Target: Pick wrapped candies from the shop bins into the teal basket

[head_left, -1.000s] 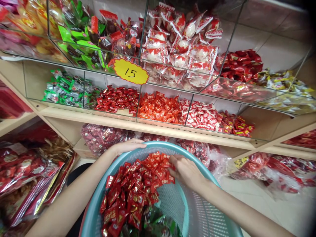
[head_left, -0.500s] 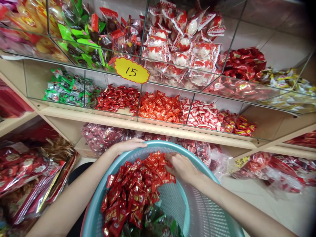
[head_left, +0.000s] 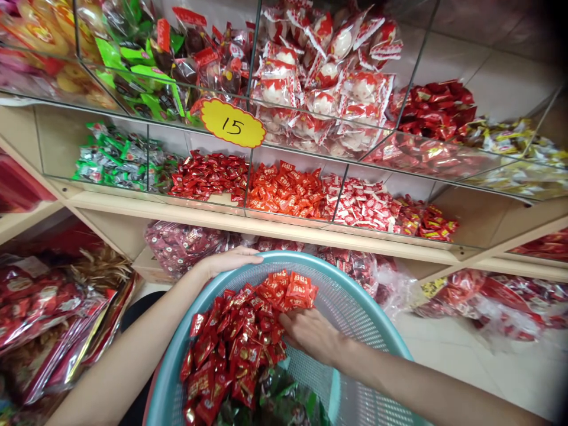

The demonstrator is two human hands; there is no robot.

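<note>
A teal mesh basket (head_left: 377, 316) stands below the shelf, holding dark red packets (head_left: 239, 349), bright orange-red packets (head_left: 284, 287) and green-and-dark packets (head_left: 288, 396). My left hand (head_left: 233, 260) lies over the basket's far rim and grips it. Inside the basket, my right hand (head_left: 308, 334) is against the red packets, fingers curled in among them below the orange-red ones; whether it holds any is hidden.
Glass-fronted shelf bins (head_left: 293, 189) of wrapped sweets run across the view, with a yellow tag (head_left: 233, 123) marked 15. Large bags (head_left: 186, 239) sit under the shelf. More bags (head_left: 39, 296) are at the left.
My right hand has moved down and left inside the basket, nearer the dark red packets. Some orange-red packets have shifted. My left hand stays on the rim.
</note>
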